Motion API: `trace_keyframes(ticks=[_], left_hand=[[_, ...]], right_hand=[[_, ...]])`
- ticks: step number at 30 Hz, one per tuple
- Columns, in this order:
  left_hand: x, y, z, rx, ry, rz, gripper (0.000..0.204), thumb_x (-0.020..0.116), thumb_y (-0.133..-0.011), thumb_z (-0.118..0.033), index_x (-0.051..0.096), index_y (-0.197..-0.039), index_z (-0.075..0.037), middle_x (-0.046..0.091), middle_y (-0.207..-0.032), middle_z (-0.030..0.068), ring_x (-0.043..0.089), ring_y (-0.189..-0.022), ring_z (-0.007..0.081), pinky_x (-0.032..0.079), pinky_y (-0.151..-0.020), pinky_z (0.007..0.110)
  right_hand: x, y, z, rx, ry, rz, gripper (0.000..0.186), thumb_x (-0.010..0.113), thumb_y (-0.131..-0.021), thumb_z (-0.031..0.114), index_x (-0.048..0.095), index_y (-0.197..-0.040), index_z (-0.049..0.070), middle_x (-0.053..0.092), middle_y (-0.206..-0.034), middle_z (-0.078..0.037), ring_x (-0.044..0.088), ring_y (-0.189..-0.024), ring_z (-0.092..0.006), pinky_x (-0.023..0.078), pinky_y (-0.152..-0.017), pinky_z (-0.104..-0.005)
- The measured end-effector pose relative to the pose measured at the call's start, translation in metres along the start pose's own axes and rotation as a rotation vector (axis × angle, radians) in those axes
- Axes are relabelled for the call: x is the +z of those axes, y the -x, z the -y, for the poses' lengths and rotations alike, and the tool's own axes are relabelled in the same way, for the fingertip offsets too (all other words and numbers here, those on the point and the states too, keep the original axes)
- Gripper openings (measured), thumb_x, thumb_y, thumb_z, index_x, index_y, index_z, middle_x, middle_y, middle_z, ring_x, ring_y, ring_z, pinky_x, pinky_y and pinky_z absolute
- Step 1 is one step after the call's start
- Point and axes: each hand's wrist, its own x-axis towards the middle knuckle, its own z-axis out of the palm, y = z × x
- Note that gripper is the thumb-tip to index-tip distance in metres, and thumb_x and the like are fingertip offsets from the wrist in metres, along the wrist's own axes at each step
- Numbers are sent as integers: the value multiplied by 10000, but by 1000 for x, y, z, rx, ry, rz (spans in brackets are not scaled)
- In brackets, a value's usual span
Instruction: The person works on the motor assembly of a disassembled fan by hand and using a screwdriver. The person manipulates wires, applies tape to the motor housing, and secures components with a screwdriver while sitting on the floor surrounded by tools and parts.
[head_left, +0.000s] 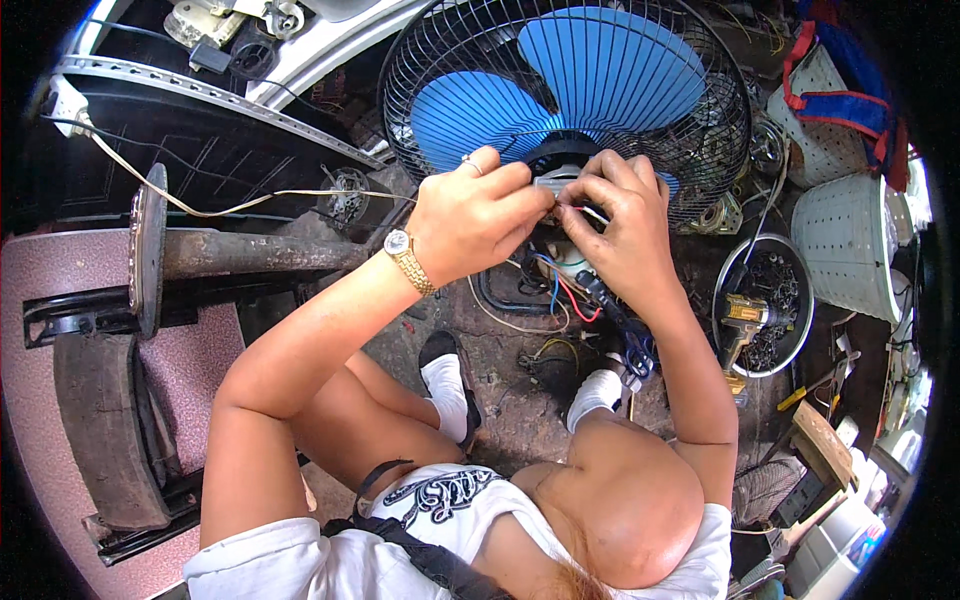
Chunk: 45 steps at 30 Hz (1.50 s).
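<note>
Both my hands meet at the back of an electric fan (612, 72) with blue blades and a black wire cage. The fingertips of my left hand (470, 215) are pinched together, and a gold watch (407, 262) circles that wrist. Close beside it, my right hand (625, 220) pinches too, its thumb and fingers bent. Whatever lies between the fingers is too small and covered to name. A grey part of the fan (556, 178) shows just above the fingertips. Below my right hand hang red, blue and white wires (572, 292) and a bundled black cord (632, 335).
At the right stands a metal bowl (722, 300) of small hardware, with a yellow-and-black power drill (742, 325) on it. White perforated baskets (848, 240) stand behind it. A rusty metal post (265, 252) lies at the left, above a pink speckled surface (215, 345). A pale cable (240, 208) crosses there.
</note>
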Motion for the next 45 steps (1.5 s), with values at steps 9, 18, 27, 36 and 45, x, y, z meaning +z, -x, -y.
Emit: trace_keyframes(ticks=[9, 18, 27, 36, 45], left_hand=[[12, 7, -8, -1128, 1341, 213, 100, 683, -895, -159, 688, -973, -97, 653, -863, -57, 540, -718, 10, 414, -592, 194], [13, 19, -26, -617, 516, -107, 106, 768, -762, -13, 744, -864, -22, 690, -738, 49, 626, -682, 109, 484, -615, 259], [21, 20, -25, -657, 591, -202, 118, 780, -732, -80, 755, -843, -49, 677, -737, 91, 656, -664, 218, 498, -610, 316], [26, 20, -23, -761, 782, -56, 138, 769, -798, -28, 715, -918, 15, 711, -860, 46, 639, -782, 82, 519, -708, 244], [18, 12, -13, -741, 830, 122, 145, 746, -838, -42, 697, -958, 23, 704, -867, 23, 615, -772, 43, 520, -680, 218]], right_hand=[[2, 1, -8, 39, -106, 13, 126, 757, -762, 216, 729, -824, 109, 599, -914, -22, 513, -933, -257, 362, -839, -421], [2, 1, -6, 61, -128, 40, 115, 746, -773, 208, 729, -830, 109, 599, -934, -26, 504, -960, -263, 362, -858, -420], [2, 1, -7, 28, -158, 62, 122, 748, -768, 189, 721, -846, 99, 594, -970, -47, 497, -982, -271, 355, -878, -418], [-3, -1, -4, 3, -173, 95, 107, 742, -770, 155, 715, -854, 94, 585, -977, -46, 497, -980, -268, 354, -874, -413], [-6, -3, -3, -50, -110, 64, 109, 745, -745, 142, 717, -847, 115, 565, -950, -39, 501, -964, -258, 345, -899, -413]])
